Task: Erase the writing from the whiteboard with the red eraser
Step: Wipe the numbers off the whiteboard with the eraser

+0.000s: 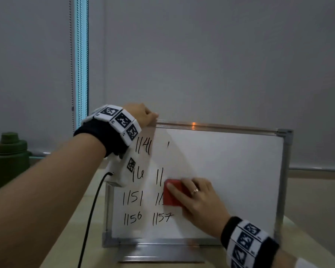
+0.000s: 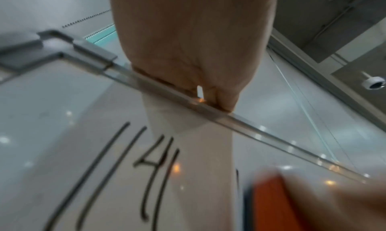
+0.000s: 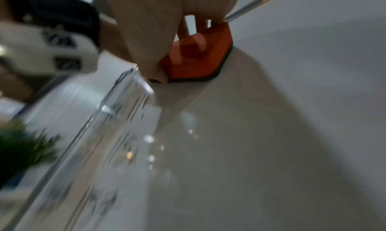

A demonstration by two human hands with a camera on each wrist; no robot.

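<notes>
A small metal-framed whiteboard stands upright on the table. Black numbers fill its left part; its right part is blank. My right hand holds the red eraser flat against the board, over the second column of numbers. In the right wrist view the red eraser has a dark felt underside on the board, with my fingers curled over it. My left hand grips the board's top edge near its left corner. The left wrist view shows my left hand curled over the top frame, above "1141".
A dark green bottle stands on the table at the far left. A black cable runs down from my left wrist in front of the board's left side. Grey roller blinds hang behind. The board's metal foot sits near the table's front.
</notes>
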